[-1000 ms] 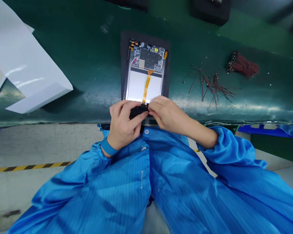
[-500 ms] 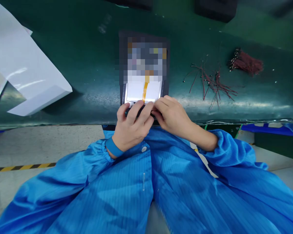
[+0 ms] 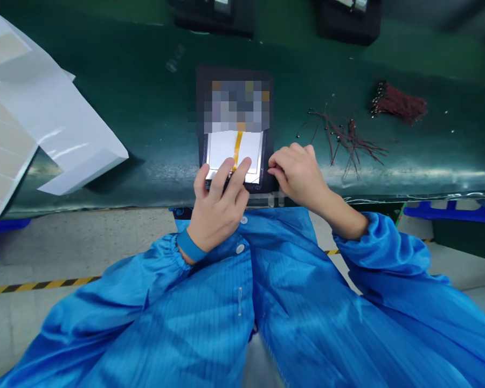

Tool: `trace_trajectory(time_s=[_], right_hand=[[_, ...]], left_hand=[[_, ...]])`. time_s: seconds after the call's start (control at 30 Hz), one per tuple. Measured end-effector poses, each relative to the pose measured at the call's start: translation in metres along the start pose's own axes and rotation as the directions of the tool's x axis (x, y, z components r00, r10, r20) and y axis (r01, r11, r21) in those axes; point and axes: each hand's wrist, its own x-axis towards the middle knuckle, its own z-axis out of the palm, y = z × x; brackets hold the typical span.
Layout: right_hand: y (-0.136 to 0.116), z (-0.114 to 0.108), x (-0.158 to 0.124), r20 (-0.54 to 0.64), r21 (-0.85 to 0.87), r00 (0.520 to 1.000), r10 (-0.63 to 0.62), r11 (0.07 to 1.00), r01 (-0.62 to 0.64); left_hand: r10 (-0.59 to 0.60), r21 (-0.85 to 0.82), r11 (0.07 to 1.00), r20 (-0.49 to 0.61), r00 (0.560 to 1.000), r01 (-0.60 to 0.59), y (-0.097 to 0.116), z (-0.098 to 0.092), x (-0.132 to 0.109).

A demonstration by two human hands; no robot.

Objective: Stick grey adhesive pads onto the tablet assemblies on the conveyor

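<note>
A big green table (image 3: pixel 145 108) has white sheets (image 3: pixel 56 102) on the left and red wires (image 3: pixel 347 137) on the right. In the middle, a flat device (image 3: pixel 222 148) lies on a black pad (image 3: pixel 269 161), its top part blurred. The left hand (image 3: pixel 218 210) has its grip spread, fingers (image 3: pixel 225 171) pressing on the device. The right hand (image 3: pixel 301 172) is loosely curled just beside the device, pinching nothing. A thin orange strip (image 3: pixel 237 150) runs down the device.

We can't read any words or numbers here. The top of the board (image 3: pixel 236 105) is all blurry squares. The white card (image 3: pixel 52 102) and the blue coat (image 3: pixel 170 318) show no letters we can make out.
</note>
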Motion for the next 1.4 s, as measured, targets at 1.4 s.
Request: trace_trajectory(time_s=[1.4], right_hand=[[-0.182,0.004,0.091,-0.087,0.93,0.995,-0.042,0.354,0.096]], left_hand=[[-0.839,-0.763,0.201,0.19,0.51,0.615,-0.125,-0.126,-0.053]])
